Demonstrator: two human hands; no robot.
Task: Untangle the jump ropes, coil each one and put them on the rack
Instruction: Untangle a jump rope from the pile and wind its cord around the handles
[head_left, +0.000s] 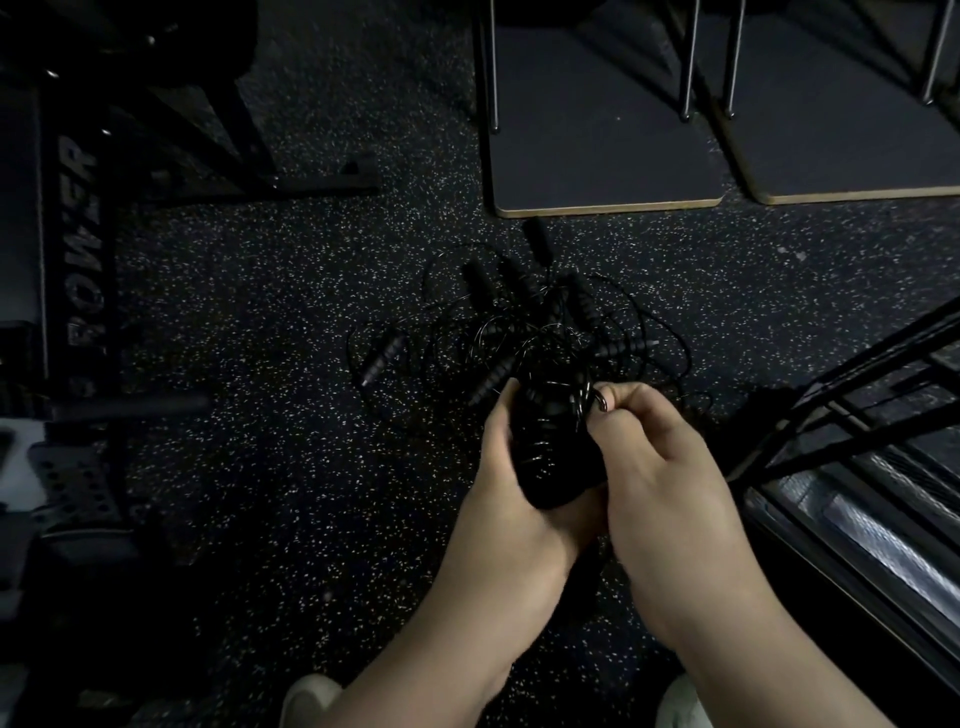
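A tangle of black jump ropes (524, 322) lies on the speckled floor in the middle of the head view, with several ridged black handles sticking out of thin cable loops. My left hand (511, 483) grips a black bundle of handles wrapped with cable (550, 441), held just above the floor. My right hand (670, 457) pinches a cable loop at the top right of that bundle, thumb and fingers curled. One handle (382, 358) lies apart to the left of the pile. More of the cable is hidden under the bundle and my hands.
A black metal rack frame (852, 395) with a shiny shelf edge stands at the right. Two dark boards with pale edges (602, 156) and thin metal legs stand at the back. A dark machine marked POWER (83, 244) fills the left. My shoes show at the bottom.
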